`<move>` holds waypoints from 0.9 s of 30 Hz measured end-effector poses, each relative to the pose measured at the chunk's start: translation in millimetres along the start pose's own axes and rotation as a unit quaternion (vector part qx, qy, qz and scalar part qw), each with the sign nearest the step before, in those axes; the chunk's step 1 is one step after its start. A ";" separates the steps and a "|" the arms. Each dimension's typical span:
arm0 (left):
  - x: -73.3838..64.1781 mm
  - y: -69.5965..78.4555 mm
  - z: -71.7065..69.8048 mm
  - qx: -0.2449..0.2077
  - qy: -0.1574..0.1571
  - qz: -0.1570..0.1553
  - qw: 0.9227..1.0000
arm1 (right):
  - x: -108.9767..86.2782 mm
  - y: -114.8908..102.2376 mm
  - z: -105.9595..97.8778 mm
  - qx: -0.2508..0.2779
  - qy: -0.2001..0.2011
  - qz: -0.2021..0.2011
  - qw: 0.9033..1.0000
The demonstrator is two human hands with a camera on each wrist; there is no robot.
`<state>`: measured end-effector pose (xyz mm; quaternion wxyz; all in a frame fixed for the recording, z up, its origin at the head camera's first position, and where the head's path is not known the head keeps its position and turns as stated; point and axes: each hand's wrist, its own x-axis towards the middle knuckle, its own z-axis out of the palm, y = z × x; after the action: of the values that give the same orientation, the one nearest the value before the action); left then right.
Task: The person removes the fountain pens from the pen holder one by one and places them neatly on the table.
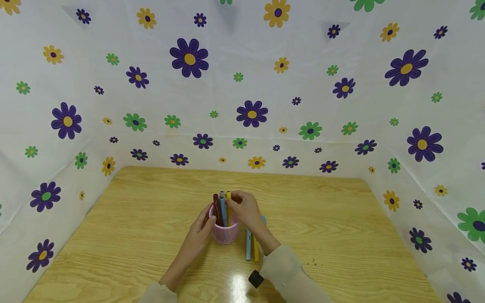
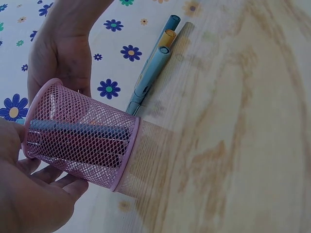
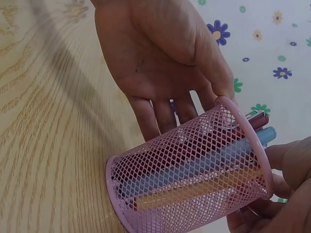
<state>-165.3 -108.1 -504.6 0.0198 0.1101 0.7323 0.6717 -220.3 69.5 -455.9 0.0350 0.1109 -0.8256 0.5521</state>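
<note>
A pink mesh pen cup (image 1: 225,235) stands upright on the wooden table. Dark red pens (image 1: 217,210), a light blue pen (image 1: 223,212) and a yellow pen (image 1: 229,206) stick up out of it. My left hand (image 1: 200,231) holds the cup from its left side, thumb at the rim and fingers along the mesh (image 3: 194,165). At the opening, my right hand (image 1: 245,210) pinches the yellow pen near its top, which the fingers partly cover in the right wrist view. The yellow pen's lower end is inside the cup.
Right of the cup, a light blue pen (image 1: 248,246), a yellow pen (image 1: 256,250) and a teal pen (image 2: 171,23) lie side by side on the table. Small dark specks (image 1: 313,262) lie farther right. Flower-patterned cloth (image 1: 303,84) encloses the table's back and sides.
</note>
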 end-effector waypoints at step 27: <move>-0.9 2.9 -0.9 0.005 0.002 0.010 1.000 | -13.1 -17.8 -49.4 0.192 0.079 0.011 0.978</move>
<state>-164.2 -108.9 -501.7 0.0112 0.1166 0.7347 0.6682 -206.8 110.3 -423.0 0.0720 0.0621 -0.7003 0.7075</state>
